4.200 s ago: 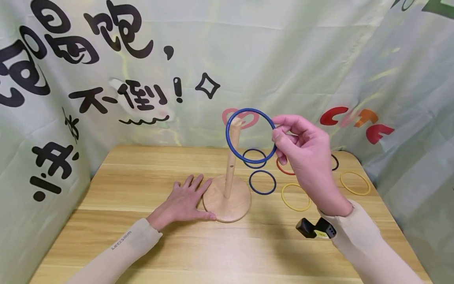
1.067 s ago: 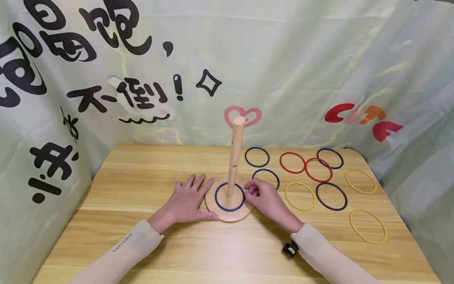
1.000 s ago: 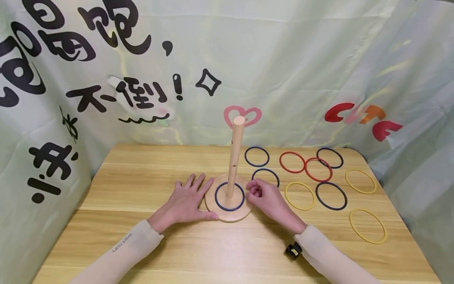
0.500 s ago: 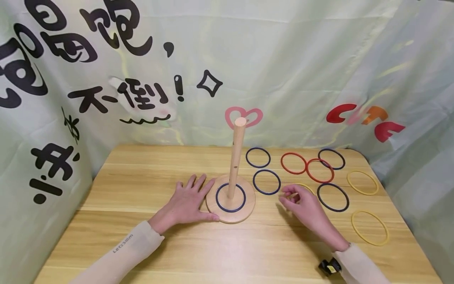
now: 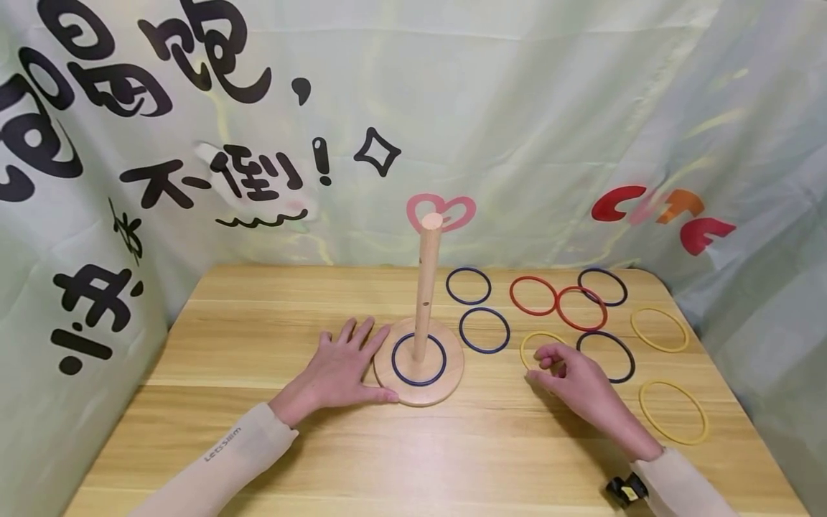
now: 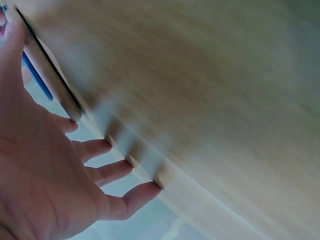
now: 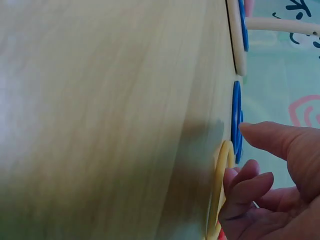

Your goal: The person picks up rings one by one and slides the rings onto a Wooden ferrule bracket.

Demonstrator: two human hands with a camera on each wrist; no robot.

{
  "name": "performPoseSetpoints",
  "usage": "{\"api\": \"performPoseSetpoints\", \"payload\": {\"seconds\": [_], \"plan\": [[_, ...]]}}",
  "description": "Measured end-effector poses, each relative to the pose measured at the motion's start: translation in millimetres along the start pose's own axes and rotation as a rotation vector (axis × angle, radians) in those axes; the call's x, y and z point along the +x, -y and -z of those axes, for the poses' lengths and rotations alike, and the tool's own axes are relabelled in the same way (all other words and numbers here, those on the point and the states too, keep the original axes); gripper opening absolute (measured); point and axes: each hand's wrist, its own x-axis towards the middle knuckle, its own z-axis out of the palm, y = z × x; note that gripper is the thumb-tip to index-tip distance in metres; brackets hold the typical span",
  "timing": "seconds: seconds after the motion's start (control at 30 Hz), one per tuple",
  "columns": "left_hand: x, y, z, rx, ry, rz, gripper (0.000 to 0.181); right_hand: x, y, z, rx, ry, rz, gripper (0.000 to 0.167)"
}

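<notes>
A wooden peg (image 5: 426, 287) stands upright on a round wooden base (image 5: 446, 377), and a dark blue ring (image 5: 395, 370) lies flat on that base around it. My left hand (image 5: 339, 370) is spread on the tabletop with thumb and index finger at the base's left edge. In the left wrist view its fingers (image 6: 102, 150) are stretched apart. My right hand (image 5: 578, 377) is over a yellow ring (image 5: 525, 341), hiding much of it. In the right wrist view the thumb stands apart from the bent fingers, which are beside the yellow ring (image 7: 216, 192); contact is unclear.
Two blue rings (image 5: 463, 337) lie right of the base. Two red rings (image 5: 533, 314), more dark blue rings (image 5: 625, 298) and two yellow rings (image 5: 672, 436) lie farther right on the wooden table (image 5: 258, 309). Printed cloth (image 5: 517, 143) hangs around the table.
Earlier the right hand held a blue ring in the air near the peg's top; that ring now lies on the base. The right hand has moved right to the yellow ring. The left hand stays.
</notes>
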Motion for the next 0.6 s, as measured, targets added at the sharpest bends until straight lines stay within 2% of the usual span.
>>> {"api": "performPoseSetpoints", "payload": {"seconds": [0.37,0.6], "plan": [[-1.0,-1.0,1.4,-0.004,0.006,0.001,0.124,7.3,-3.7,-3.5,-0.090,0.060,0.030,0.011],[-0.2,-0.7,1.8,0.005,-0.011,-0.013,0.123,4.2,0.6,-5.0,-0.116,0.044,0.059,0.007]]}}
